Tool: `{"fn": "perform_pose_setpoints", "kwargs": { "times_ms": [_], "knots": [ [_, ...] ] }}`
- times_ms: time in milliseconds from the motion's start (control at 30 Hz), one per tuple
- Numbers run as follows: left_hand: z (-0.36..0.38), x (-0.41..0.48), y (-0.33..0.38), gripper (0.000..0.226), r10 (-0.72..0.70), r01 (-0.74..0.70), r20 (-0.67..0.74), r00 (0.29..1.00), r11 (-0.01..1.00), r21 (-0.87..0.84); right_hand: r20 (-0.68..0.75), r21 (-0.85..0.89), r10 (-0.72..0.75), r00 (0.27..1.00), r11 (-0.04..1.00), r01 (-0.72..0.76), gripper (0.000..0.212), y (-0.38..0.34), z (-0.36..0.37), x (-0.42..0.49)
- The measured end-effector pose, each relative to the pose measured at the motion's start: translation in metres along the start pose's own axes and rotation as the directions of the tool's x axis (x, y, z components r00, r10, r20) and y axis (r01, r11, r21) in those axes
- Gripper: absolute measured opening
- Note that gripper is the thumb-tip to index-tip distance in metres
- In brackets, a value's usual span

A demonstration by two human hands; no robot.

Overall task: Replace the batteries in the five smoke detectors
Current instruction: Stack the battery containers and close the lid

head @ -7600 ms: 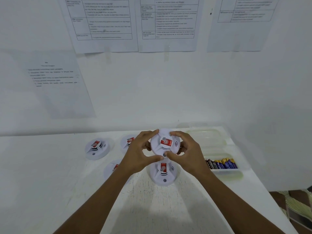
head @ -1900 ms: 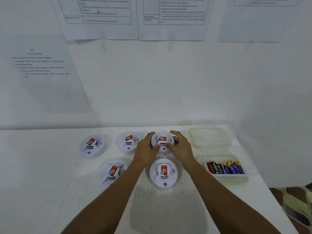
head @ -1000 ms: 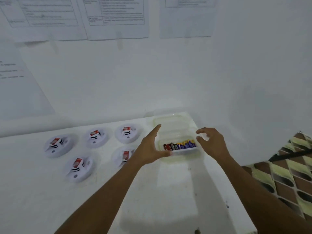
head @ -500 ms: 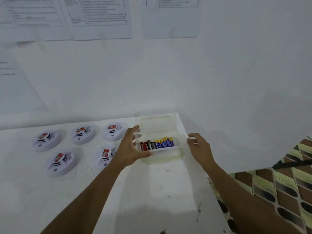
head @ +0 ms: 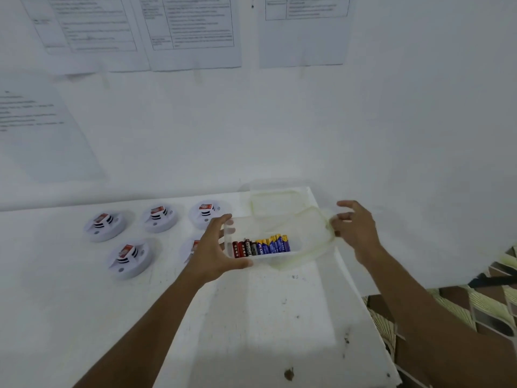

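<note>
- The left hand (head: 215,247) grips the left end of the clear battery container (head: 310,236), fingers over the far rim and thumb curled along the near edge. The hold spans the end, likely to steady or shift the tub as one piece.
- The right hand (head: 355,228) is at the container's right rim, fingers spread and half-curled, tips at the green-edged corner. It is not clear whether it pinches the rim or only touches it.
- The container is at the right side of the table (head: 251,317), near the far corner. It looks slightly tilted, and it is uncertain whether it is clear of the surface.
- The batteries (head: 261,246) lie side by side in the container's left part, red and black to the left, blue-and-yellow to the right. Nothing shows which are fresh.
- The lid (head: 277,201) lies off, flat on the table just behind the container, so the cells are open to reach.
- Five smoke detectors (head: 130,257) sit left of the container, three in the far row and two in the near row. One of the near pair is half hidden behind the left hand. All lie face up and none is in hand.
- Judgement: the step concerns the container, not a detector. A hand at each end suits a thin tub that may flex and let loose cells roll.
- Printed sheets (head: 193,29) hang on the wall above, their text unreadable.
</note>
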State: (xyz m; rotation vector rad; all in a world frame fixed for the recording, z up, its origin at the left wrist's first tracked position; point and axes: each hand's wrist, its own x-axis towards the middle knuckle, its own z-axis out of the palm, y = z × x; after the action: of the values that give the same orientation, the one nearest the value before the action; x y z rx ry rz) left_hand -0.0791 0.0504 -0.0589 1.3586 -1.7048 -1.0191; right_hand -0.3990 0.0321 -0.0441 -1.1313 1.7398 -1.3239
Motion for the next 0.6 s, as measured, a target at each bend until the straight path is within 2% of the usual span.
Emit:
{"fn": "perform_pose_setpoints", "kwargs": {
  "times_ms": [133, 267, 333, 433, 467, 533, 600],
  "knots": [
    [0.012, 0.002, -0.001, 0.116, -0.008, 0.010, 0.045, 0.999, 1.000, -0.027, -0.167, -0.047, -0.264, 0.950, 0.964, 0.260, 0.031, -0.053, -0.027, -0.001],
    [0.026, 0.007, 0.000, 0.121, -0.025, 0.028, 0.102, 0.994, 0.999, -0.033, -0.212, 0.071, -0.358, 0.909, 0.922, 0.379, 0.030, -0.096, -0.045, -0.012],
    [0.029, 0.009, 0.001, 0.133, -0.051, 0.057, 0.134, 0.990, 0.998, -0.041, -0.208, 0.167, -0.349, 0.914, 0.908, 0.385, 0.031, -0.103, -0.044, -0.020],
    [0.027, 0.010, 0.007, 0.131, -0.019, 0.014, 0.095, 0.995, 0.998, 0.056, -0.157, 0.305, -0.288, 0.945, 0.896, 0.324, 0.033, -0.099, -0.031, -0.029],
    [0.024, 0.009, 0.012, 0.124, 0.011, -0.013, 0.050, 0.999, 0.999, 0.032, -0.131, 0.345, -0.260, 0.957, 0.893, 0.290, 0.032, -0.094, -0.026, -0.032],
    [0.015, 0.007, 0.024, 0.099, 0.033, -0.043, -0.077, 0.996, 0.990, -0.134, -0.079, 0.411, -0.203, 0.976, 0.885, 0.217, 0.032, -0.084, -0.016, -0.037],
    [0.005, 0.008, 0.033, 0.072, -0.024, -0.011, -0.129, 0.991, 0.965, -0.263, -0.019, 0.452, -0.147, 0.989, 0.881, 0.140, 0.034, -0.075, -0.008, -0.041]
  ]
}}
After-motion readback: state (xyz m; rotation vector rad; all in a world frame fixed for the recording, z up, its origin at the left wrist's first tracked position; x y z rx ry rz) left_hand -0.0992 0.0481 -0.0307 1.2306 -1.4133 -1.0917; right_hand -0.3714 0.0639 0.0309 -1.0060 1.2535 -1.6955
